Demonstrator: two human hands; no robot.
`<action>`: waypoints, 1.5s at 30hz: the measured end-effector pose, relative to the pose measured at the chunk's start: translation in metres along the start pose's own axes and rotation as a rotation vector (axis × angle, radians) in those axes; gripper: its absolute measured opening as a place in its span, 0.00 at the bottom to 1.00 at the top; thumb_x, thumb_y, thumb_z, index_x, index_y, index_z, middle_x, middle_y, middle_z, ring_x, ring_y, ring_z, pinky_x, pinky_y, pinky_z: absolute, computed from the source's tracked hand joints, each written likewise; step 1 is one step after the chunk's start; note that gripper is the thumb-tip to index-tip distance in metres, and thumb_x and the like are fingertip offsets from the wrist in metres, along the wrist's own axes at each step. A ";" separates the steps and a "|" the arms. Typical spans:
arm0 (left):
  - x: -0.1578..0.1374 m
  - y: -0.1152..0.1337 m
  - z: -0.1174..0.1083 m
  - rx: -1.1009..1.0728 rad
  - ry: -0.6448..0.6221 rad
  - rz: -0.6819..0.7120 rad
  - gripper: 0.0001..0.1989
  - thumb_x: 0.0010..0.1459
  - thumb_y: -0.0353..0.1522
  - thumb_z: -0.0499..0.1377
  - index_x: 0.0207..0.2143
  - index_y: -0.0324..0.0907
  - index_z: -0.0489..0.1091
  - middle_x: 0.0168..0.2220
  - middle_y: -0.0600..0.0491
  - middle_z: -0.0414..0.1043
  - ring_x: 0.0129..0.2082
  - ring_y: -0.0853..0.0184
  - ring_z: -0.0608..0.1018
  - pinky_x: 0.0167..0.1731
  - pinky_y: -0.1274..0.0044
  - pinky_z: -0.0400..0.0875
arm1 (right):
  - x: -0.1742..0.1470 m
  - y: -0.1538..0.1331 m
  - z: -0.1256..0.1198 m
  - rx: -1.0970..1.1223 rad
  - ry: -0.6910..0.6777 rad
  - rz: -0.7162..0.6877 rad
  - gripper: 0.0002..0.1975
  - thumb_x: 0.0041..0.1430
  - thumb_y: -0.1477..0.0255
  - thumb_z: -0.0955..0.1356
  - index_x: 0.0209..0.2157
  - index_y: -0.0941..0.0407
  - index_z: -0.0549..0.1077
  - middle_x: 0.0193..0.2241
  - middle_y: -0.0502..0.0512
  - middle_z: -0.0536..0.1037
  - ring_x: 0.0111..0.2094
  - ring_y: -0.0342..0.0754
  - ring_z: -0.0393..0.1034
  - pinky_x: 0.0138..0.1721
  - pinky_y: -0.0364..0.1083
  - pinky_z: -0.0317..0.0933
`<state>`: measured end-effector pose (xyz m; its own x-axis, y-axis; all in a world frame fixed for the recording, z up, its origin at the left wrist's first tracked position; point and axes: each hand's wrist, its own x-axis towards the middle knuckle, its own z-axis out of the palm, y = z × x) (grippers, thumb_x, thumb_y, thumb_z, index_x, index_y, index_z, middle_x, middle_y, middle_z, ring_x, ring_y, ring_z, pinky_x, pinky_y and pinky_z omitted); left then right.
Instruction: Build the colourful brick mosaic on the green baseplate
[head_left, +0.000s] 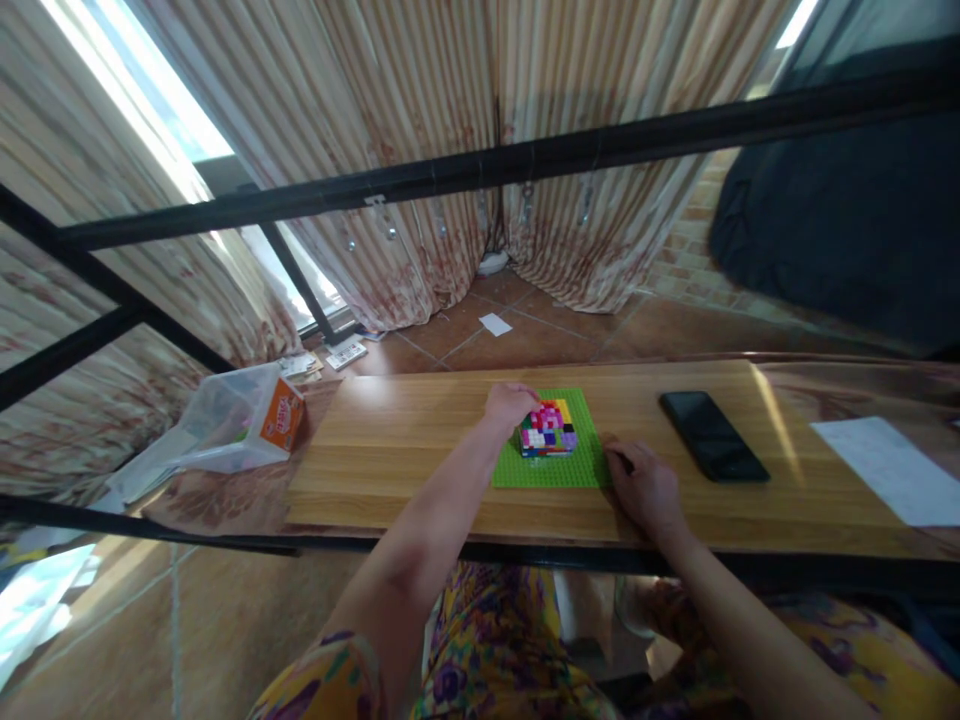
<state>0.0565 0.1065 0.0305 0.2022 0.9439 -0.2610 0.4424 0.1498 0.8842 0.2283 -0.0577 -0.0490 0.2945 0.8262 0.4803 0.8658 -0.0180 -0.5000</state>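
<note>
A multicoloured block of toy building bricks (550, 432) stands on a green studded baseplate (517, 474) on the wooden table. Its bricks are white, purple, pink, red, yellow and black. My left hand (511, 402) reaches over the baseplate to the far left corner of the block. Its fingers are bent together at the red bricks, and the fingertips are too small to show what they pinch. My right hand (646, 487) rests on the table at the baseplate's right edge. Its fingers are curled, with thumb and forefinger close together against that edge; whether anything lies between them is unclear.
A black phone (712, 436) lies right of my right hand, with a white paper sheet (896, 468) farther right. A clear plastic box (236, 420) with an orange label lies at the table's left end. Black metal bars (450, 178) cross beyond the table (360, 450).
</note>
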 end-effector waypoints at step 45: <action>-0.117 -0.044 -0.104 0.263 0.038 0.806 0.54 0.44 0.30 0.69 0.68 0.48 0.42 0.61 0.44 0.60 0.60 0.54 0.65 0.62 0.57 0.58 | -0.002 0.012 0.011 -0.006 0.036 -0.071 0.15 0.64 0.65 0.60 0.36 0.57 0.75 0.35 0.59 0.78 0.34 0.51 0.74 0.38 0.48 0.66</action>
<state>-0.0776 0.0203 0.0629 0.5156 0.7427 0.4272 0.3657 -0.6417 0.6742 0.2335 -0.0536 -0.0643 0.2465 0.8045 0.5404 0.8875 0.0367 -0.4594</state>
